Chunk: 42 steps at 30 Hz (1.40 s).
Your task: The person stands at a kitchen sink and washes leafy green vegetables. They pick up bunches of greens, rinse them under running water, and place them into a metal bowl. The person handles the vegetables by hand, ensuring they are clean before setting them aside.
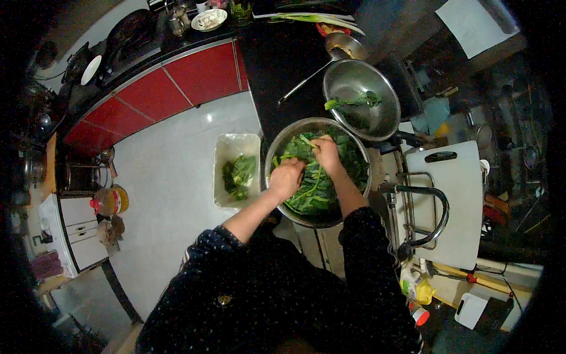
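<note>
A large round metal basin (pixel 270 187) full of dark leafy greens (pixel 312 197) stands in front of me. Both my hands are inside it, over the leaves. My right hand (pixel 326 153) is closed on a pale green stalk (pixel 306 141) of the greens. To its left, my left hand (pixel 286 178) has its fingers curled down into the leaves around a stem; the fingertips are partly hidden. Left of the basin, a whitish rectangular tub (pixel 220 150) holds a small heap of torn greens (pixel 239 176). Beyond the basin a metal bowl (pixel 362 76) contains one leafy sprig (pixel 356 101).
A ladle (pixel 306 81) lies on the black counter (pixel 265 65), with spring onions (pixel 321 21) farther back. On the right are a curved faucet (pixel 443 209) and a white cutting board (pixel 466 203). A yellow oil jug (pixel 112 200) stands at left, near red cabinets (pixel 156 94).
</note>
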{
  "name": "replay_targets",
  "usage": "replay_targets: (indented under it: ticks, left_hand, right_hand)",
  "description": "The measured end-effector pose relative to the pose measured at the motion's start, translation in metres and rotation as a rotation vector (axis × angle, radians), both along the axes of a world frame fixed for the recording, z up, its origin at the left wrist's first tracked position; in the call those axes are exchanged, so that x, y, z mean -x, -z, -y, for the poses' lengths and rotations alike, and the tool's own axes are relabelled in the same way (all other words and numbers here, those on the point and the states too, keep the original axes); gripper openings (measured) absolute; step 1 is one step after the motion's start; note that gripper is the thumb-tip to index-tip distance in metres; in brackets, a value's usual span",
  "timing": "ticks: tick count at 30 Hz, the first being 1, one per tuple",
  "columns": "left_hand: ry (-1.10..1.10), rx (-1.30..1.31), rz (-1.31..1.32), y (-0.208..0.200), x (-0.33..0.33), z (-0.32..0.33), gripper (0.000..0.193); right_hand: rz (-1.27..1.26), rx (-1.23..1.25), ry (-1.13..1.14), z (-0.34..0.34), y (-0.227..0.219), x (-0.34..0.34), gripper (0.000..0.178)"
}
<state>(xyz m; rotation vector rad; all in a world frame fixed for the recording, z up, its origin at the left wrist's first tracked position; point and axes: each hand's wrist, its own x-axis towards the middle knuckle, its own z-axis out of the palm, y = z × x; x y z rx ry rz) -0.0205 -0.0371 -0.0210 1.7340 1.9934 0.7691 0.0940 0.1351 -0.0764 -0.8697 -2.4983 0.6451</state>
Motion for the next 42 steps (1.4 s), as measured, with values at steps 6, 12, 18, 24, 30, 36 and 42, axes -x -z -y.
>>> replay_targets:
  ticks: [6, 12, 18, 24, 30, 36, 42]
  left_hand:
    - [-0.009, -0.115, 0.163, -0.02, -0.006, -0.001, 0.04]
    - [0.046, -0.289, 0.53, -0.073, -0.034, -0.025, 0.058]
    - [-0.082, -0.375, 0.202, -0.074, -0.016, -0.044, 0.038]
    - [-0.04, -0.013, -0.192, 0.003, 0.01, -0.044, 0.06]
    - [0.204, 0.402, -0.291, 0.022, 0.007, -0.048, 0.077]
    - [0.204, 0.3, -0.204, 0.015, 0.014, -0.057, 0.074]
    - [0.026, -0.023, -0.13, -0.022, 0.0, -0.001, 0.063]
  right_hand:
    - [-0.214, 0.477, -0.005, 0.0, -0.127, -0.01, 0.015]
    - [-0.377, 0.75, 0.09, 0.027, -0.217, -0.003, 0.017]
    - [-0.75, 0.588, 0.068, 0.027, -0.224, -0.008, 0.013]
    - [-0.555, 0.47, 0.185, 0.014, -0.125, -0.02, 0.016]
    - [-0.411, 0.366, 0.236, 0.011, -0.035, -0.036, 0.02]
    - [-0.259, 0.214, 0.175, -0.001, -0.048, -0.035, 0.02]
    - [-0.218, 0.232, 0.315, 0.009, -0.184, -0.048, 0.016]
